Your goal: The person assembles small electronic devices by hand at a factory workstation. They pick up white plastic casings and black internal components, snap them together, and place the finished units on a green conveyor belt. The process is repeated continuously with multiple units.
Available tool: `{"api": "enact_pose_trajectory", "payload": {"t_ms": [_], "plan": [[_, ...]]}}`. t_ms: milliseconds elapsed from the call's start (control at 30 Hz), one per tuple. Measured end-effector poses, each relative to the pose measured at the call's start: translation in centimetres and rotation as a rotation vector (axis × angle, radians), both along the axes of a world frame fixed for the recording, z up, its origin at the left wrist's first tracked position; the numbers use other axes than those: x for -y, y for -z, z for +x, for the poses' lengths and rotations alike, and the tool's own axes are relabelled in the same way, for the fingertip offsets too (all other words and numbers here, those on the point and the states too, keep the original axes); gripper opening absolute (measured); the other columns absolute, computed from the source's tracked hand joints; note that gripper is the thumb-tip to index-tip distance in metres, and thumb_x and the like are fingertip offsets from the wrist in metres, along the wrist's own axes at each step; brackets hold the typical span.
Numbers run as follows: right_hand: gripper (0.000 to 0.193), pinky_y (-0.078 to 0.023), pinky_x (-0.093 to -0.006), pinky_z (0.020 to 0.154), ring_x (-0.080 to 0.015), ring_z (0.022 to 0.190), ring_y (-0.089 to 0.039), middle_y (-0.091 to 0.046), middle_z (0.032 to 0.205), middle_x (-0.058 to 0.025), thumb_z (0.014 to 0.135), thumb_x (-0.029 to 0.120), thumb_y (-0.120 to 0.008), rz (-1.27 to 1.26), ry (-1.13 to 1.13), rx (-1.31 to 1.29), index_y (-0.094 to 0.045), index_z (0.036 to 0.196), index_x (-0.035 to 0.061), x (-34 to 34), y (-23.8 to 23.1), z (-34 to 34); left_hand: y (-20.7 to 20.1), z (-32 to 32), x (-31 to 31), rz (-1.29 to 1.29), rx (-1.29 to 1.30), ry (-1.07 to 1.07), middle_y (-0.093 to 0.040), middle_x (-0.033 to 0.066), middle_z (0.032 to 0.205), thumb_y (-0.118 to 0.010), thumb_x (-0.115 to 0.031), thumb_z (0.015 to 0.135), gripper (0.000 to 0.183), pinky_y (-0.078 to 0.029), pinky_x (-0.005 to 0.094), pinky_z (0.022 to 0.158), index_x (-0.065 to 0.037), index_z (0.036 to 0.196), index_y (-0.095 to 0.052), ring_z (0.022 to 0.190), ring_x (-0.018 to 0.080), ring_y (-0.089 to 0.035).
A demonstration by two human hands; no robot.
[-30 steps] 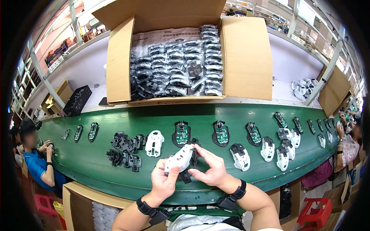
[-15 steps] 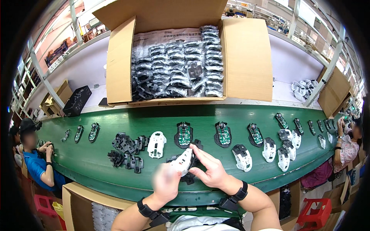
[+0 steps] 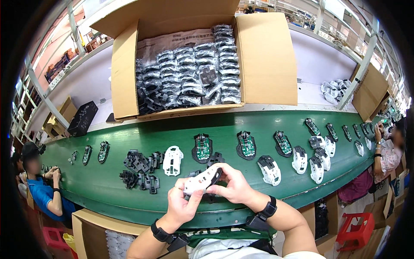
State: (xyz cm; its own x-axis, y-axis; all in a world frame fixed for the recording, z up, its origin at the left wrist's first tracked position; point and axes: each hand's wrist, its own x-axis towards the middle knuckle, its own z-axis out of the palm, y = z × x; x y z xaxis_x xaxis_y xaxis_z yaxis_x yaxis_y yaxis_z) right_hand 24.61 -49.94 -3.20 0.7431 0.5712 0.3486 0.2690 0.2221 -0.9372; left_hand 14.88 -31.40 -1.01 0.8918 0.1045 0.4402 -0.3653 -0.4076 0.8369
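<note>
Between both hands I hold a white mouse shell (image 3: 202, 180) with a black part at its right end, tilted above the green belt. My left hand (image 3: 183, 200) grips its left end, thumb below it. My right hand (image 3: 233, 185) pinches the black end between thumb and fingers. Behind and below it lie black plastic mouse parts (image 3: 215, 159), partly hidden by the shell and hands. Left of these sits another white shell (image 3: 173, 160), lying flat. A heap of black plastic parts (image 3: 140, 166) is farther left. Just beyond my hands stands a mouse base with a green circuit board (image 3: 202, 147).
An open carton (image 3: 267, 60) of wrapped black parts (image 3: 189, 73) stands behind the green belt (image 3: 233, 123). More mouse bases (image 3: 246, 146) and white-and-black shells (image 3: 269, 170) lie to the right. Co-workers sit at the left (image 3: 41, 194) and right (image 3: 386, 151). A red stool (image 3: 355, 231) is lower right.
The shell has turned from steeply tilted to flatter, its black end now to the right. My right hand's fingers have curled from stretched out to pinching. The whole view has shifted slightly.
</note>
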Motion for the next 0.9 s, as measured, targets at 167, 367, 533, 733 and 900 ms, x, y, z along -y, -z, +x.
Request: {"api": "enact_pose_trajectory", "payload": {"t_ms": [167,367,533,733,900], "plan": [[0.061,-0.057,-0.0383,0.085,-0.0356,0.096,-0.069,-0.068,0.110,-0.0175,0.073,0.009,-0.088,-0.133,0.293,0.805,-0.064,0.128,-0.0004,0.0,-1.4,-0.9,-2.0,0.7,-0.6,0.481,0.376,-0.081,-0.063,0.0200,0.119,-0.085,-0.017,0.075,0.061,-0.048,0.0482,0.101,0.000,0.129,-0.062,0.108,0.0394,-0.061],[0.057,-0.060,-0.0410,0.085,-0.0337,0.098,-0.071,-0.071,0.109,-0.0169,0.069,0.004,-0.087,-0.062,0.208,0.879,-0.068,0.123,-0.0029,0.0,-1.9,-1.2,-2.0,-0.1,-0.7,0.486,0.437,-0.057,-0.063,0.0134,0.104,-0.080,-0.020,0.078,0.044,-0.048,0.0494,0.095,-0.004,0.116,-0.066,0.095,0.0332,-0.061],[0.046,-0.059,-0.0404,0.091,-0.0353,0.105,-0.071,-0.072,0.116,-0.0201,0.077,0.005,-0.083,0.073,0.067,0.774,-0.068,0.119,-0.0041,0.3,-2.1,-1.2,-1.1,-0.2,-1.2,0.422,0.498,0.044,-0.063,0.0108,0.098,-0.070,-0.030,0.091,0.036,-0.048,0.0480,0.088,-0.003,0.115,-0.066,0.088,0.0315,-0.059],[0.032,-0.061,-0.0409,0.089,-0.0345,0.103,-0.074,-0.075,0.108,-0.0205,0.083,0.005,-0.079,0.036,-0.004,0.750,-0.071,0.112,-0.0044,0.1,-1.8,-1.6,-0.7,-0.7,-1.6,0.367,0.475,0.083,-0.061,0.0101,0.091,-0.064,-0.026,0.093,0.027,-0.048,0.0459,0.085,-0.003,0.107,-0.066,0.084,0.0304,-0.057],[0.023,-0.060,-0.0407,0.082,-0.0323,0.090,-0.074,-0.074,0.100,-0.0186,0.084,0.001,-0.074,-0.005,0.087,0.752,-0.071,0.106,-0.0041,0.6,-1.7,-0.8,-0.5,0.8,-1.7,0.344,0.463,0.133,-0.063,0.0127,0.097,-0.068,-0.020,0.088,0.028,-0.048,0.0444,0.087,-0.001,0.108,-0.067,0.089,0.0316,-0.058]]}}
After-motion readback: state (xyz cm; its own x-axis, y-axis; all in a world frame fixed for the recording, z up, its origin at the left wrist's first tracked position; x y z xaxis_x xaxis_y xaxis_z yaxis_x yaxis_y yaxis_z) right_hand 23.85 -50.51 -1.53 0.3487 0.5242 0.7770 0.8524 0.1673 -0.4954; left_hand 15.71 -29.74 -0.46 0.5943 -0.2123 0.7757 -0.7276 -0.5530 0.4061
